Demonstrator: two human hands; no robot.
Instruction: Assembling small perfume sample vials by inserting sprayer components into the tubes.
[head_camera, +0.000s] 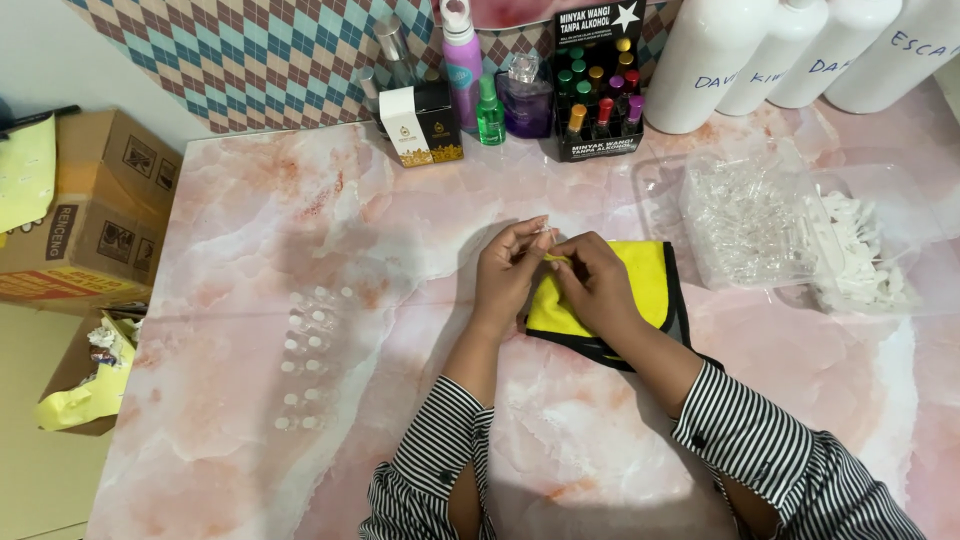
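Closest in, both striped-sleeved arms come up over the pink marbled tabletop (250, 230). The left hand (507, 272) has its fingertips pinched shut on a tiny clear glass vial (543, 232), held up just above the table. The right hand (592, 283) is curled in with its fingers meeting the left at the vial's end; I can't tell whether it's gripping a cap or just steadying. Right under the hands lies a folded yellow cloth with black edging (645, 280).

Risk as I see it: that vial is small and slick, so a loose pinch could drop it. If it misses the cloth it likely rolls on the smooth stone.

Off to the left, rows of small clear vials (310, 355) stand upright, and an elbow swing could topple them. Further right sits a clear plastic tub of glass vials (745, 225), then a row of tall white bottles (705, 60) at the back.
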